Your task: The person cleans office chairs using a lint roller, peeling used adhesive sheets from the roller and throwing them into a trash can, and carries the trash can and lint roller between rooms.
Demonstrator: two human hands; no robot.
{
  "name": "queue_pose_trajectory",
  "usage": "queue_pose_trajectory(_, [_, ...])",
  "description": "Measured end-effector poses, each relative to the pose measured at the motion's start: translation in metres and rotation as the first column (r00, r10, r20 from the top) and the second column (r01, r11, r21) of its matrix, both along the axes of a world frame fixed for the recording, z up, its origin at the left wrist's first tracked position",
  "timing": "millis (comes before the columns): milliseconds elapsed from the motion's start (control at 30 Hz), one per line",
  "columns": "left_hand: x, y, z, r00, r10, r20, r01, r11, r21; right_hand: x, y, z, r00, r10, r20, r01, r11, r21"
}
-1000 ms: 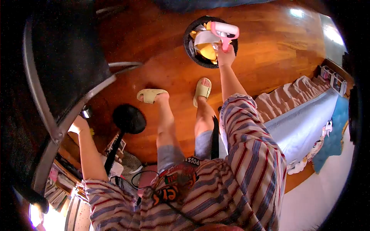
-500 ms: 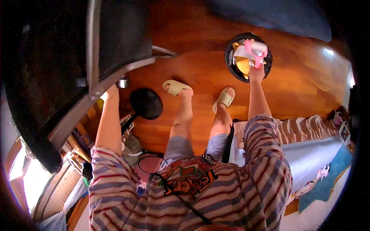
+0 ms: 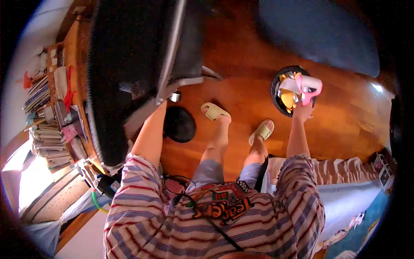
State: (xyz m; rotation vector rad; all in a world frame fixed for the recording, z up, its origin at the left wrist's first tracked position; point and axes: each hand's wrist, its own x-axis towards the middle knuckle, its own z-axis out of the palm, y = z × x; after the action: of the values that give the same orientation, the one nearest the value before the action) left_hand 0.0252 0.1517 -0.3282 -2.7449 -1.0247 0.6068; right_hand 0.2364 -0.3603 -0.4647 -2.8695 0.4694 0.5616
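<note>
My right hand point(image 3: 304, 112) is closed round the pink handle of a lint roller point(image 3: 311, 84) with a white roll. The roller is over the right side of a round bin point(image 3: 276, 86) lined with black, in which white and yellow-orange scraps lie. On the left, my left hand point(image 3: 161, 106) reaches to the frame of a black mesh chair point(image 3: 125, 82). Its fingers are hidden behind the frame, so their grip does not show. A round black object point(image 3: 180, 124) stands on the floor beside that arm.
My feet in yellow-green slides point(image 3: 211, 111) stand on the wooden floor point(image 3: 241, 86). At the left is a shelf with books and papers point(image 3: 45, 142). A bed with a ruffled edge point(image 3: 340, 170) lies at the lower right, and a dark blue surface point(image 3: 319, 34) at the top.
The view has turned, so most things sit farther right and the bookshelf shows. The lint roller has moved toward the bin's right edge. The chair frame now covers my left fingers.
</note>
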Motion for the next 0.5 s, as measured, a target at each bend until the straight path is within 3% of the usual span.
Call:
queue_pose_trajectory(33, [0.000,-0.003,0.001,1.000,-0.007,0.023,0.007,1.000,0.008,0.001,0.003,0.002,0.999,-0.021,0.043,0.018,0.998,0.054])
queue_pose_trajectory(67, [-0.001,-0.005,0.004,0.998,-0.013,0.057,0.012,1.000,0.016,0.005,0.005,0.005,0.979,-0.038,-0.202,0.035,0.999,-0.019])
queue_pose_trajectory(100, [-0.002,-0.006,0.003,0.995,-0.024,0.092,0.022,1.000,0.023,0.003,0.007,0.009,0.981,-0.029,-0.193,0.027,1.000,-0.012])
queue_pose_trajectory(167, [-0.005,-0.009,0.005,0.980,-0.055,0.190,0.044,0.997,0.060,0.000,0.012,0.023,0.989,-0.008,0.148,-0.004,0.997,0.078])
queue_pose_trajectory(200, [-0.005,-0.012,0.007,0.965,-0.071,0.252,0.048,0.994,0.096,-0.003,0.019,0.030,0.957,-0.130,0.259,0.087,0.982,0.169])
queue_pose_trajectory(267, [-0.018,-0.015,0.000,0.916,-0.099,0.388,0.028,0.983,0.184,0.011,-0.011,0.004,0.983,-0.065,-0.173,0.101,0.973,0.209])
queue_pose_trajectory(300, [-0.014,-0.021,0.010,0.883,-0.116,0.454,0.010,0.973,0.229,0.008,-0.013,0.010,0.999,0.015,0.029,-0.020,0.979,0.201])
queue_pose_trajectory(333, [0.011,-0.044,0.054,0.853,-0.052,0.519,-0.095,0.963,0.253,0.009,-0.015,0.016,0.967,0.098,0.235,-0.140,0.975,0.173])
queue_pose_trajectory(367, [0.032,-0.068,0.103,0.817,0.015,0.577,-0.203,0.943,0.263,0.015,-0.012,0.023,0.938,-0.057,0.343,-0.096,0.906,0.413])
queue_pose_trajectory(400, [0.031,-0.068,0.097,0.800,-0.022,0.600,-0.205,0.929,0.307,0.024,0.007,0.068,0.982,-0.189,0.013,0.165,0.889,0.427])
queue_pose_trajectory(433, [0.031,-0.066,0.090,0.782,-0.052,0.622,-0.213,0.915,0.344,0.025,0.003,0.069,0.993,-0.099,0.068,0.058,0.889,0.454])
queue_pose_trajectory(467, [0.033,-0.067,0.091,0.784,-0.040,0.620,-0.218,0.917,0.334,0.037,-0.042,-0.002,0.991,-0.100,0.087,0.035,0.830,0.556])
queue_pose_trajectory(500, [0.034,-0.071,0.097,0.777,0.053,0.628,-0.254,0.938,0.235,0.033,-0.007,0.076,0.958,-0.247,-0.142,0.283,0.755,0.591])
